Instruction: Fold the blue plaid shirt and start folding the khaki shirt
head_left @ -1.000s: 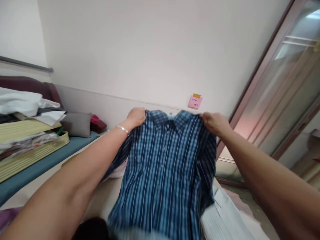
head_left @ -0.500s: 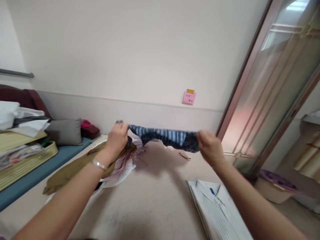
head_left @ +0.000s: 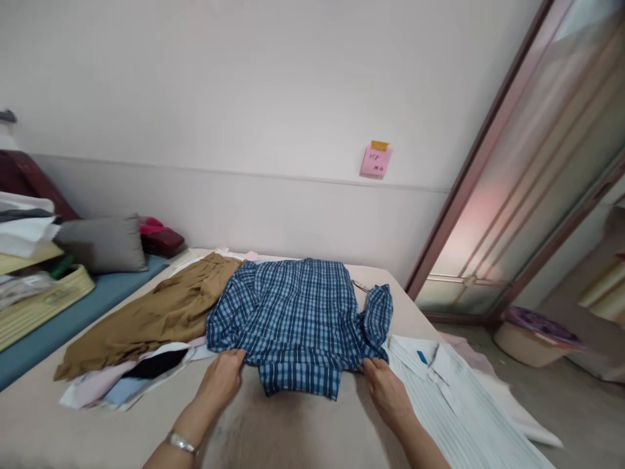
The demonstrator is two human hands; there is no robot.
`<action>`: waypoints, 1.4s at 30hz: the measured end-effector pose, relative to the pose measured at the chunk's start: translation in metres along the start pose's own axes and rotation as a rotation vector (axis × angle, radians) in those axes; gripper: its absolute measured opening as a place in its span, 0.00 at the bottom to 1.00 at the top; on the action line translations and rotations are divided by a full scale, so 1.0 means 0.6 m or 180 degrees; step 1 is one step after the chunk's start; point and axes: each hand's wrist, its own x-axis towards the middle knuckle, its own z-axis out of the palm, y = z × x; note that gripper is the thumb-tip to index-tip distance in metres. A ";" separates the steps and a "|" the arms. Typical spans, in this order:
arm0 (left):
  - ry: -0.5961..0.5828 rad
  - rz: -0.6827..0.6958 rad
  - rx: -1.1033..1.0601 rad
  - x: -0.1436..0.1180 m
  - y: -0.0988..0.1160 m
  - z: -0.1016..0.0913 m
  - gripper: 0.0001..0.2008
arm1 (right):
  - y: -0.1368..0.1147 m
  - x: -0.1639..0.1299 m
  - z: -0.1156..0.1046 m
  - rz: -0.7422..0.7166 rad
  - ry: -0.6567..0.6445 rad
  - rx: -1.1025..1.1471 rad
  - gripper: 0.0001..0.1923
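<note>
A blue plaid shirt (head_left: 303, 299) lies spread on the beige bed cover (head_left: 278, 436), its collar towards me and its back upward. My left hand (head_left: 222, 378) pinches the shirt at the left shoulder, beside the collar. At the opposite shoulder my right hand (head_left: 385, 387) is closed on the cloth. The left sleeve spreads out over the edge of a brown garment (head_left: 161, 306); the right sleeve is bent up at the side. Close to my right hand is a folded white striped shirt (head_left: 439, 391) with a blue label in its collar.
Pale and black clothes (head_left: 146, 371) lie under the brown garment. A grey cushion (head_left: 100, 244) and a yellow basket (head_left: 53, 299) sit on the left. Behind the bed rises a white wall with a pink note (head_left: 375, 160). A bin (head_left: 527, 339) stands on the floor at right.
The plaid shirt, held up stretched between both hands, has come down flat onto the bed. Both hands have moved down and towards me, still gripping it. The view has shifted slightly.
</note>
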 end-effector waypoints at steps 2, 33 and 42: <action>-0.0133 0.0000 0.0057 0.003 0.003 -0.006 0.19 | 0.004 -0.005 0.013 0.0031 -0.0262 0.0034 0.15; -0.1340 -0.0093 0.0145 -0.030 0.000 -0.033 0.08 | 0.011 -0.060 -0.020 0.0223 -0.1672 -0.0550 0.12; -0.0651 -0.0410 0.0331 0.018 -0.022 -0.034 0.23 | 0.016 -0.060 -0.026 0.0181 -0.1733 -0.0396 0.06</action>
